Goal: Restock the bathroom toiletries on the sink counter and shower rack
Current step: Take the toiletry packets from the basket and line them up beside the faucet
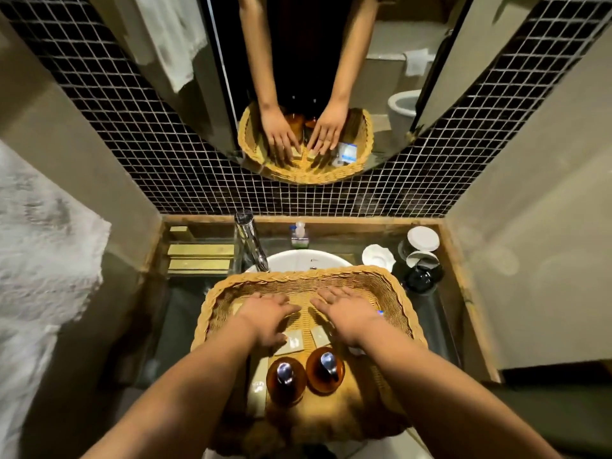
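Note:
A wicker basket (394, 293) sits over the white sink (298, 258). Inside it, near its front, stand two amber pump bottles (285, 379) (326, 369), and small pale sachets (291, 342) lie on its floor. My left hand (268, 314) hovers flat over the basket's left half, fingers spread and holding nothing. My right hand (347, 313) is spread over the right half, likewise holding nothing, and it partly hides a blue-and-white packet (380, 313). The mirror above shows the same pose.
A chrome tap (251, 243) and a small soap dispenser (299, 233) stand behind the sink. Gold boxes (198, 256) lie at the counter's left. A white saucer (377, 258) and cups (420, 256) stand at the right. A white towel (39, 260) hangs at left.

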Demonstrator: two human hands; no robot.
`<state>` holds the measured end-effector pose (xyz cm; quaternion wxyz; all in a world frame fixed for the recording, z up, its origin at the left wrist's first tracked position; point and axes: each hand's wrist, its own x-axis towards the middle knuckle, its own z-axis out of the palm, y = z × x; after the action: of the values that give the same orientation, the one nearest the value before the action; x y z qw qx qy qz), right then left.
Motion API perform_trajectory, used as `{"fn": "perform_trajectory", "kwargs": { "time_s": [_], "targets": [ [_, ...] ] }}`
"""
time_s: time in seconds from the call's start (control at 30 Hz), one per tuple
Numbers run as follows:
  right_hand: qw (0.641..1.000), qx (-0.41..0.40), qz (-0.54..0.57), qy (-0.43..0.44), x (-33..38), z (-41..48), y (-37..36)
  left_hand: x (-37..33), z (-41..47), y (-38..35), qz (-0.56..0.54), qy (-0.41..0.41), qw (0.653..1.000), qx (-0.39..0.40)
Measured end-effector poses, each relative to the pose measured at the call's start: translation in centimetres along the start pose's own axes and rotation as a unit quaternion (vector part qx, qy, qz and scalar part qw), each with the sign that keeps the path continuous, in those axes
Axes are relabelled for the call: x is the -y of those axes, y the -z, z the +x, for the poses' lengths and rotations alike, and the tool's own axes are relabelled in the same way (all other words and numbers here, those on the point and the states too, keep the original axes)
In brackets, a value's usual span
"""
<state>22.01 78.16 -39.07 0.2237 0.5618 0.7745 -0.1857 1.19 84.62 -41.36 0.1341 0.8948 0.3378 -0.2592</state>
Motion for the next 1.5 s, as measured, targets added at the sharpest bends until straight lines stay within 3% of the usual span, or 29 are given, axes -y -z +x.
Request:
{"fn": "perform_trajectory", "kwargs": {
  "time_s": [0.27,0.67,0.97,1.17,1.33,1.5],
  "targets": [
    [0.998,0.063,0.015,0.013,-0.5,1.4,-3.5,-1.2,1.2,-3.1,-0.02,-0.038,0.998,0.053],
    [0.999,-0.03,0.018,0.037,-1.1,3.8,-5.2,-0.2,3.1,-4.5,-0.08,-0.023,0.995,-0.06],
    [0.991,-0.079,0.084,-0.066,-1.7,6.7,-5.0,1.0,5.0,-4.0,-0.077,0.039,0.994,-0.07],
    [0.98,-0.108,0.144,-0.09,-1.6,7.0,-5.4,0.5,5.6,-4.1,-0.106,0.092,0.987,-0.078],
    [0.968,-0.068,0.212,-0.116,-1.3,6.0,-5.9,0.1,5.0,-4.8,-0.174,0.062,0.98,-0.077],
    [0.976,-0.032,0.207,-0.057,-1.4,5.6,-6.2,0.4,4.4,-4.5,-0.172,0.03,0.984,-0.04]
  ]
}}
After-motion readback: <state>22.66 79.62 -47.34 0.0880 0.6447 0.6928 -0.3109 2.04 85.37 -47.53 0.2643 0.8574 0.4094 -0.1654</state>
